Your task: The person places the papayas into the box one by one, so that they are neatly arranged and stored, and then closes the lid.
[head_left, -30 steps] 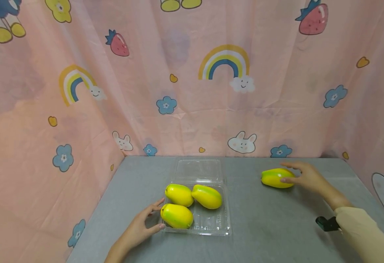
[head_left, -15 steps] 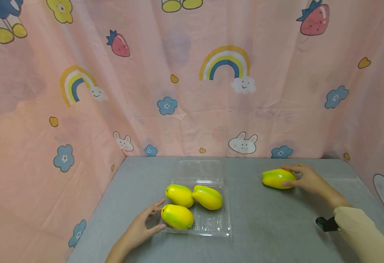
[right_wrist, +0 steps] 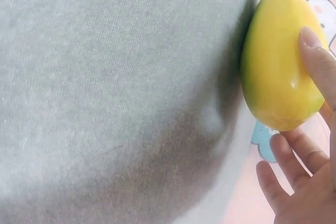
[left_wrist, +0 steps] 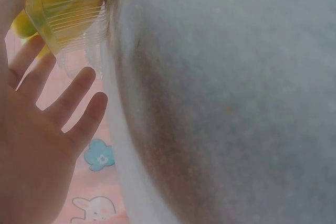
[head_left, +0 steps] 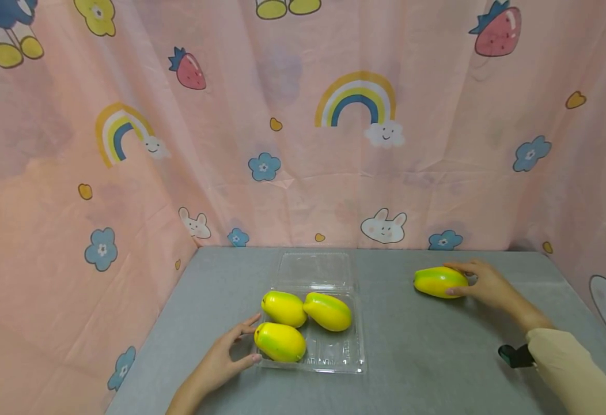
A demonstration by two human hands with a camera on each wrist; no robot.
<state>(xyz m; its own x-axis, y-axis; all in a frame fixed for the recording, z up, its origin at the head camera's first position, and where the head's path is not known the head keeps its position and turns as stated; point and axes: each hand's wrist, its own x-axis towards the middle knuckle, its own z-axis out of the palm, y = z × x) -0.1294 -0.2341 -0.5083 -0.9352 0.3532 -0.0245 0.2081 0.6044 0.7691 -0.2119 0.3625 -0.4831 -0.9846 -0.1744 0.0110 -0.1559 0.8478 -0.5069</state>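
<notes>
On the right of the head view my right hand [head_left: 484,283] holds the end of a yellow-green papaya [head_left: 438,282] that lies on the table. In the right wrist view the thumb [right_wrist: 318,59] presses one side of this papaya [right_wrist: 278,72]; some fingers stay off it. My left hand [head_left: 222,357] is at the left side of a clear plastic clamshell box [head_left: 334,360], fingers spread and fingertips at its wall. Inside the box lie three more papayas: one at the back left [head_left: 284,308], one at the right [head_left: 328,312], one at the front left [head_left: 280,342].
The box's clear lid [head_left: 313,270] lies folded back behind its base. A grey table [head_left: 401,369] carries everything. A pink curtain [head_left: 303,196] with cartoon prints hangs at the back and sides. A dark object [head_left: 515,355] shows at the right sleeve.
My right hand has closed its fingers onto the papaya's right end, and the papaya has barely shifted. The left hand and the box have stayed in place.
</notes>
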